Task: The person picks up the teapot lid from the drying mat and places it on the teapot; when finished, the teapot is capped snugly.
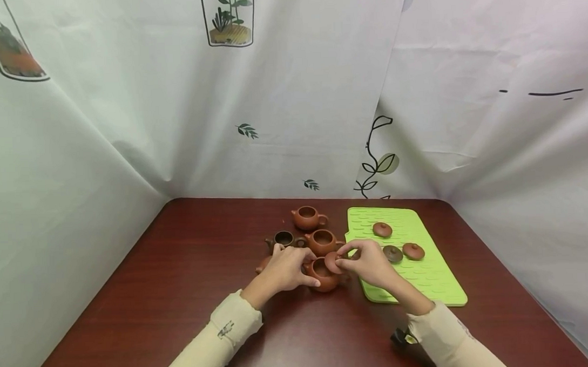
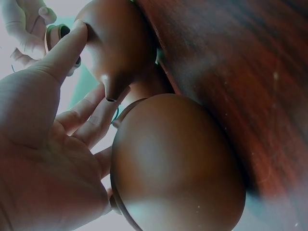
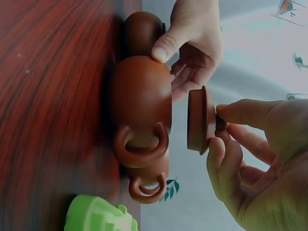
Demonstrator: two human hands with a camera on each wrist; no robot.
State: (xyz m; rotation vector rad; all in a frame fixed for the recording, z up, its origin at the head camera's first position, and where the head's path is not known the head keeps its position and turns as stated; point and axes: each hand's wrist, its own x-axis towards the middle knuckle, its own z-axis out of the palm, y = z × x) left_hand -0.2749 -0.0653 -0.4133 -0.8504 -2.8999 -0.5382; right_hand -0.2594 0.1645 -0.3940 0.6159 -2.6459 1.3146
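Note:
In the head view, my left hand (image 1: 284,269) holds an open reddish-brown clay teapot (image 1: 325,284) at its spout end, thumb on the near side. The left wrist view shows that teapot's spout (image 2: 114,90) between thumb and fingers. My right hand (image 1: 369,263) pinches a matching teapot lid (image 1: 332,263) by its knob. In the right wrist view this lid (image 3: 199,120) is apart from the teapot's opening, tilted in the air just above it. Another clay teapot (image 1: 263,264) sits left of the held one, partly hidden by my left hand.
Behind stand two lidless reddish teapots, one nearer (image 1: 322,248) and one farther (image 1: 306,221), and a dark teapot (image 1: 283,238). On the right, a green mat (image 1: 433,284) bears two reddish lids (image 1: 382,230) and a dark lid (image 1: 392,254). Printed cloth walls enclose the table (image 1: 147,307).

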